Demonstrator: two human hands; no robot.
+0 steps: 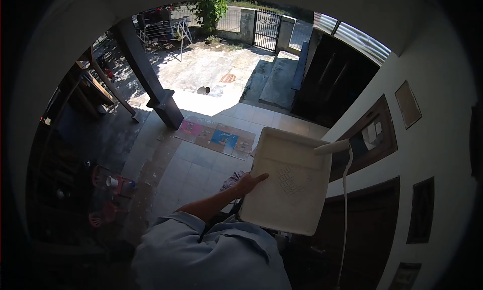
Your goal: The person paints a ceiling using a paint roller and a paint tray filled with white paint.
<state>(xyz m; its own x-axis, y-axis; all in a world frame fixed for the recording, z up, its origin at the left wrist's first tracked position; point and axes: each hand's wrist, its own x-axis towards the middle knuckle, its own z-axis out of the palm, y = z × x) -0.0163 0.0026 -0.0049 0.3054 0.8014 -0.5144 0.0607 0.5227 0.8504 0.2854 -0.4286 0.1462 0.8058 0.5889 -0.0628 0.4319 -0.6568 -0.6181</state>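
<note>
My left hand grips the left edge of a paint tray, with the thumb lying over the rim and the fingers hidden underneath. The tray is whitish, with a raised grid pattern in its middle. Across its upper right edge lies a paint roller with a pale sleeve. The roller's thin rod bends and runs down along the tray's right side to the bottom of the view. My right hand does not show. A patterned cloth is partly visible behind my left wrist.
Printed cardboard lies on the floor tiles below, near a dark pillar. Red plastic chairs stand lower left, with a white bucket there. The white wall at right holds a wood-framed window.
</note>
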